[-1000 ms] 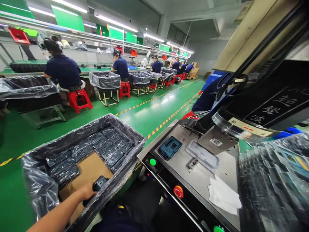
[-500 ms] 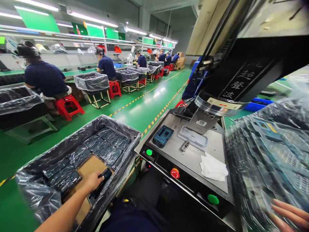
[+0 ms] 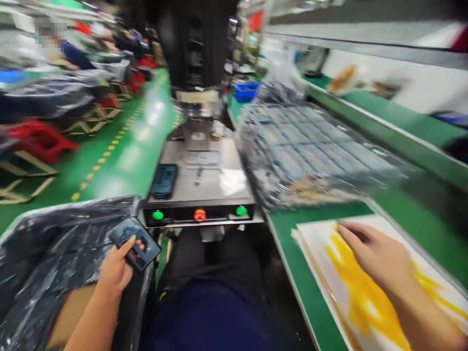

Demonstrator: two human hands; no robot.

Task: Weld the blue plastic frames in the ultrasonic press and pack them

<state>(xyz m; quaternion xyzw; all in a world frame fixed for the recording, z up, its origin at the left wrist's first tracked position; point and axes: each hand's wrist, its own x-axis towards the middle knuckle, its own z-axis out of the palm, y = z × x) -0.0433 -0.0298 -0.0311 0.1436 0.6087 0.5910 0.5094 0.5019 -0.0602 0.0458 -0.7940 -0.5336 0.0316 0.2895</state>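
My left hand (image 3: 116,270) grips a dark blue-green plastic housing (image 3: 126,236) with a rectangular opening, raised over the edge of a plastic-lined bin (image 3: 22,217). Fingertips show through the opening. To the right, my right hand (image 3: 380,253) is over a pile of yellow strips (image 3: 360,297) on a white sheet (image 3: 318,234). Its fingers are pressed together at the pile's upper end; blur hides what is between them. A similar housing (image 3: 164,180) lies on the press's metal table (image 3: 183,190), left of a clear fixture (image 3: 203,159).
The black press head (image 3: 193,48) stands above the metal table. Green buttons (image 3: 158,215) flank a red stop button (image 3: 200,215) at its front. A white cloth (image 3: 233,181) lies at right. Stacked clear trays of parts (image 3: 310,146) rest on the green bench (image 3: 288,234). Cardboard (image 3: 73,312) shows in the bin.
The view has swung right. My left hand has lifted the housing from inside the bin. My right hand has moved from beside the trays to the yellow strips.
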